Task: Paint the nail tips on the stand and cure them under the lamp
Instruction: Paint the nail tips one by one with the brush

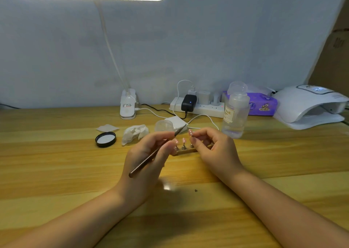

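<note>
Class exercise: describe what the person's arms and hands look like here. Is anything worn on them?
Both forearms are bare to the frame edge: no sleeves show. No watch, bracelet, ring or glove is visible on the left hand or right hand. Their own fingernails are too small to judge.

Centre of frame: low wooden stand (186, 152) lying on the table, carrying small metal pegs, two topped with upright pink nail tips (179, 141). A third pink nail tip (190, 132), marked with white dots, is raised just above the stand. Slender dark brush (154, 153), tilted, tip pointing up-right toward the raised tip. Right edge: white curing lamp (309, 106), dome-shaped, display lit, opening facing left.
</note>
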